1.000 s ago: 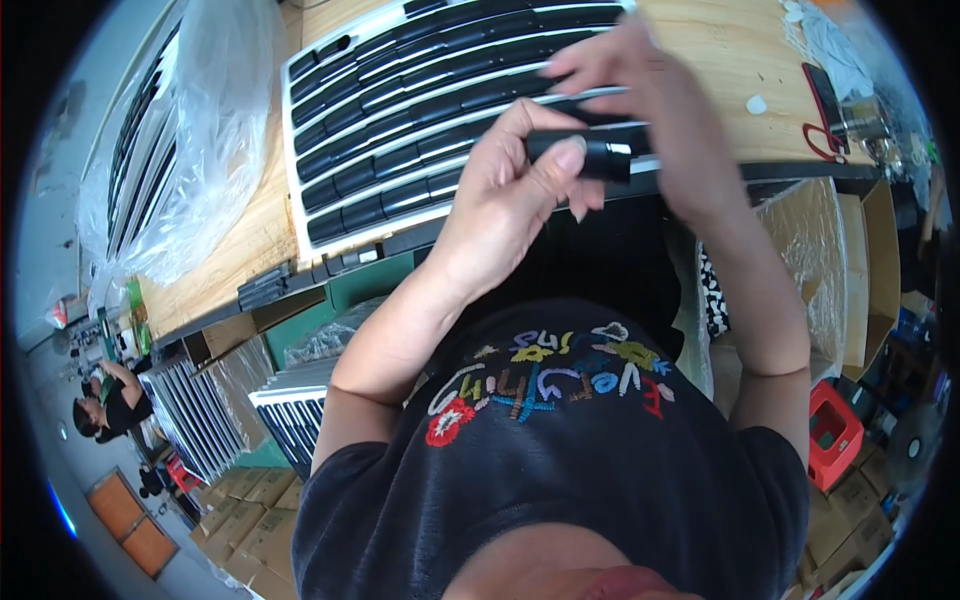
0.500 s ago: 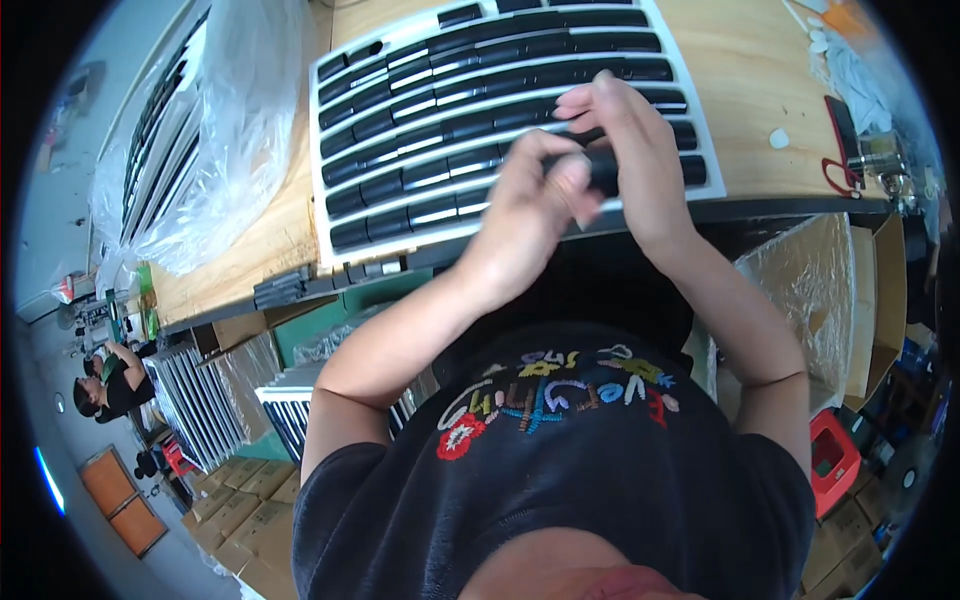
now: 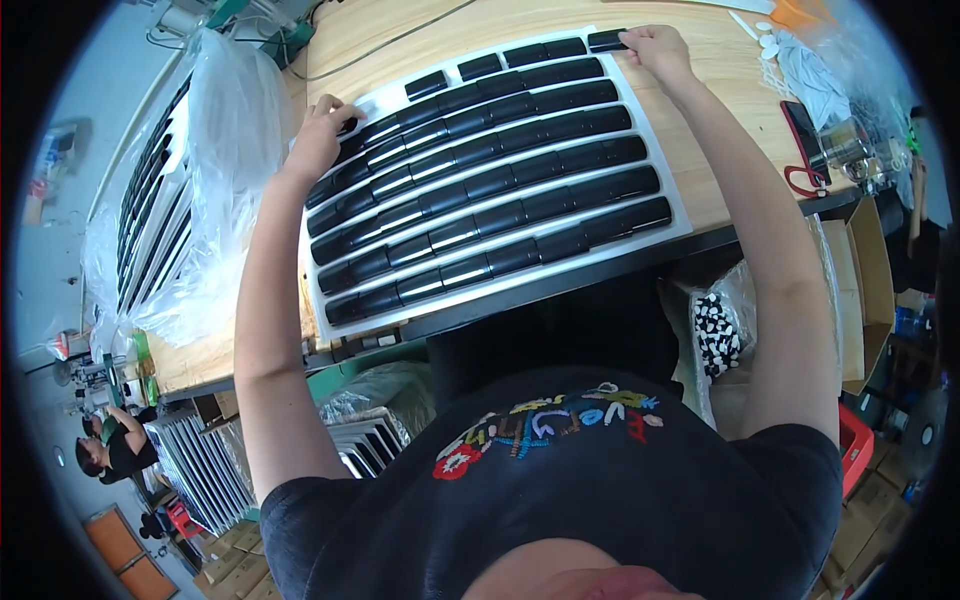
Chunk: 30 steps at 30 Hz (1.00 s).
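A white tray (image 3: 330, 322) on the wooden table carries several rows of glossy black cylindrical pieces (image 3: 470, 270) lying end to end. In its far row the pieces (image 3: 480, 67) lie with gaps between them. My right hand (image 3: 660, 55) is at the tray's far right corner, thumb and fingers closed on the end of a black cylindrical piece (image 3: 606, 41). At the far left corner, my left hand (image 3: 322, 132) has its fingers bent round a black cylindrical piece (image 3: 348, 126), mostly covered by the fingertips.
Plastic-wrapped trays (image 3: 225, 150) stand at the left. Red-handled scissors (image 3: 806, 180), a dark phone-like slab (image 3: 800, 130) and a glass jar (image 3: 848, 145) lie at the right. Below the table edge, a lined box (image 3: 718, 335) holds small black-and-white parts. Another person (image 3: 115, 445) is far left.
My hands, earlier close together over the tray's near right part around a dark piece, have spread to its two far corners. The tray now appears lower in view, with its far row showing.
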### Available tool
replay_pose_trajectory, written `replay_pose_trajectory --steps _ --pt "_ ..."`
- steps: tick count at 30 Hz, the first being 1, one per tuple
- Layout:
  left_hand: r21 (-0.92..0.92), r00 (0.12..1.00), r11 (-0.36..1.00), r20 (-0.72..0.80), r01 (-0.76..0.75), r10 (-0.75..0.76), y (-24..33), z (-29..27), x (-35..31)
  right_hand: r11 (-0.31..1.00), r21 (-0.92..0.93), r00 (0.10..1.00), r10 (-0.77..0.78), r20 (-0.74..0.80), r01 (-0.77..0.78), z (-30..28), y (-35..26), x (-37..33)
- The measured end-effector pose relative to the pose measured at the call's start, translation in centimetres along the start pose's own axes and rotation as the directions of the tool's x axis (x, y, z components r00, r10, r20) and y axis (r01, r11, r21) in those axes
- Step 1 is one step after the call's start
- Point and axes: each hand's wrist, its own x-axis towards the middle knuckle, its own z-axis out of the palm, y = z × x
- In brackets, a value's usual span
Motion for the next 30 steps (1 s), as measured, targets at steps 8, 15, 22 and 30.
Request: replay_pose_trajectory --steps 8,15,22,30 --pt "-0.174 0.955 0.984 0.296 0.034 0.02 -3.1 -1.7 0.0 0.992 -0.029 0.992 0.12 0.031 -0.119 1.8 -4.1 -0.8" --pt "-0.186 0.954 0.983 0.297 0.011 0.046 -1.8 -2.1 1.7 0.932 -0.319 0.982 0.138 -0.128 -0.173 4.0 -4.6 -1.4" --pt "-0.006 0.992 0.999 0.121 0.035 -0.034 -4.3 -0.2 -1.1 0.647 -0.552 0.763 -0.646 -0.029 0.527 3.7 -8.0 -10.0" --pt "-0.515 0.9 0.822 -0.196 0.244 -0.39 4.5 0.0 -0.7 0.587 -0.791 0.949 -0.316 -0.026 0.174 -13.2 14.9 -10.9"
